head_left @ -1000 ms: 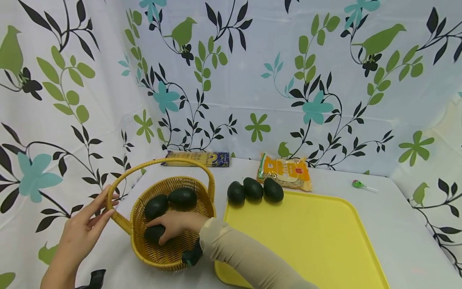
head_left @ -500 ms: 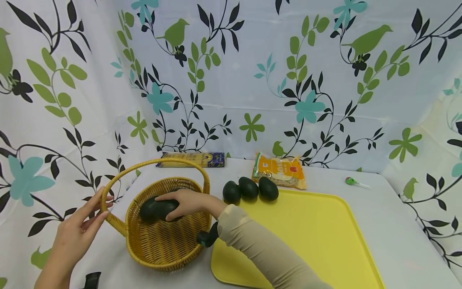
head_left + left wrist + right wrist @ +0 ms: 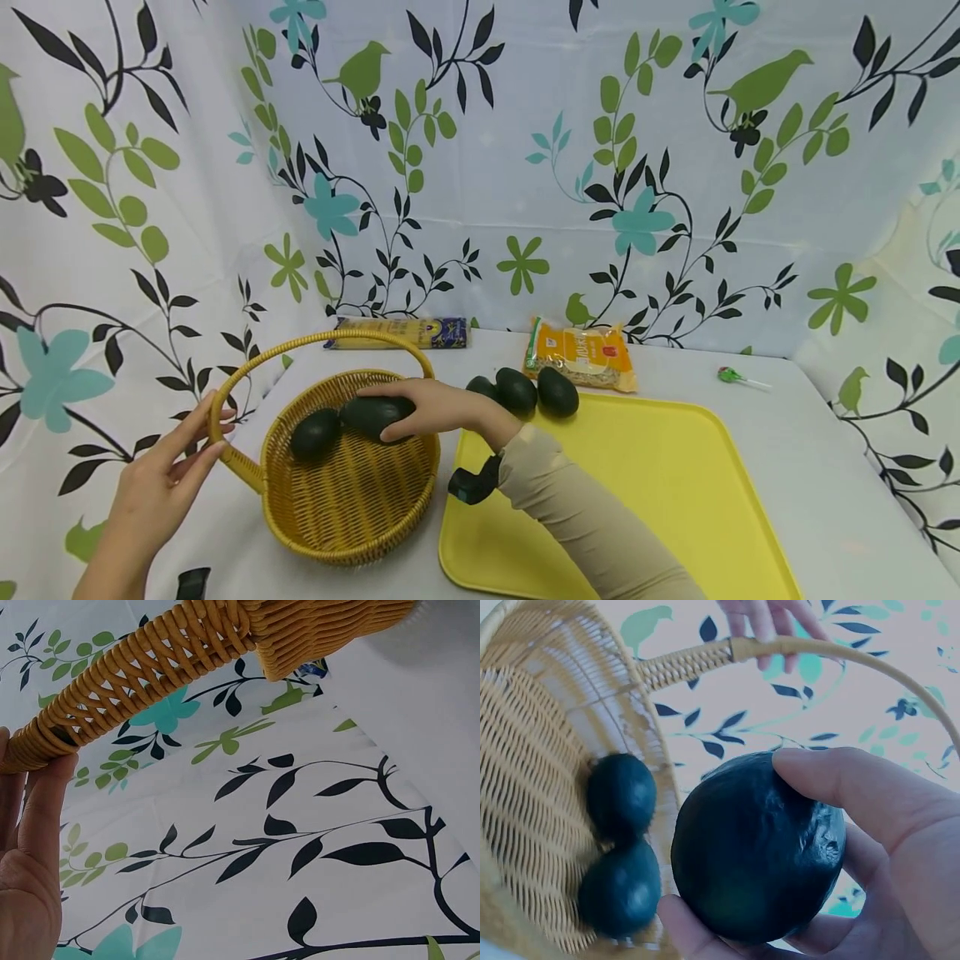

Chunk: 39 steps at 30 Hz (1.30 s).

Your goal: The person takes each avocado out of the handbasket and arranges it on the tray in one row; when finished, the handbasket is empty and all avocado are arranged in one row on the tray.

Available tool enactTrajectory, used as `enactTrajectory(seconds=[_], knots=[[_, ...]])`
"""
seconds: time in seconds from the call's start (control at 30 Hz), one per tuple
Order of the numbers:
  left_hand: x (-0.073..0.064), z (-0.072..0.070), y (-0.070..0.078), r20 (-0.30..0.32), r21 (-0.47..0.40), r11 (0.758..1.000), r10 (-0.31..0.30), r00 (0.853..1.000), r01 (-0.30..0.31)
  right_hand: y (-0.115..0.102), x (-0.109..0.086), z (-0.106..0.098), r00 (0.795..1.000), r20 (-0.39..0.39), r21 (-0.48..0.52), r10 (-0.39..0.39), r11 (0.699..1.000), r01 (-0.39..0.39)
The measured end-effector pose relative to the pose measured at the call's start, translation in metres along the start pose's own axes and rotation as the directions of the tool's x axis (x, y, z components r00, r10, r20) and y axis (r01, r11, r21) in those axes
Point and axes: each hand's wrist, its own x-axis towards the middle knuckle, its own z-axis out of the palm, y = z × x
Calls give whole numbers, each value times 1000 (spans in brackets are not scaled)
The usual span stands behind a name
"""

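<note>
My left hand [image 3: 153,492] pinches the handle [image 3: 142,671] of a yellow wicker basket [image 3: 348,500] that stands at the left of the table. Over this basket, my right hand [image 3: 442,408] grips a dark green avocado [image 3: 750,855], thumb on one side and fingers on the other. Two more avocados [image 3: 620,889] lie inside against the wall, touching each other. From the head, only one of that pair, the left avocado [image 3: 315,435], is plainly seen; the held one and the hand cover the other.
Right of the basket lies a yellow tray [image 3: 622,492]. Three avocados [image 3: 557,392] sit at its far left corner, one partly behind my right wrist. Behind are an orange bag of grain [image 3: 585,357] and a pack of noodles [image 3: 420,332]. A lollipop [image 3: 738,377] lies far right.
My right hand has lifted an avocado from the basket's near left and carried it up and right, over the others. The left hand keeps its hold on the handle. The head view has shifted slightly.
</note>
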Motion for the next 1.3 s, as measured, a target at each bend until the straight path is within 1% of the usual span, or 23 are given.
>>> enactTrajectory(seconds=[0.1, 0.23, 0.43, 0.53, 0.83, 0.97, 1.03, 1.13, 1.3], knots=[[1, -1, 0, 0, 13, 1000, -3, 1000, 3, 2, -11, -7, 1000, -15, 11, 11, 1000, -11], [1, -1, 0, 6, 22, 1000, -17, 1000, 17, 0, -21, -11, 1000, -21, 40, 1, 999, 0], [0, 2, 1, -3, -1, 1000, -9, 1000, 9, -3, -38, -17, 999, -26, 65, -37, 997, 38], [-1, 2, 1, -4, -3, 1000, -9, 1000, 9, -2, -49, -22, 999, -40, 58, -34, 998, 36], [0, 1, -2, 5, 10, 1000, -17, 1000, 17, 11, -74, -33, 997, -83, 178, -7, 984, 22], [0, 1, -1, 14, 12, 999, -30, 999, 29, 15, -85, -36, 995, -98, 230, 21, 973, 2], [0, 1, -1, 20, 15, 999, -40, 999, 40, 18, -93, -39, 992, -119, 249, 39, 968, -8], [0, 1, 0, 29, 27, 998, -59, 998, 59, 25, -105, -44, 983, -173, 247, 54, 969, -10], [0, -1, 0, 28, 34, 998, -55, 998, 54, 40, -127, -55, 956, -278, 197, 97, 979, -42]])
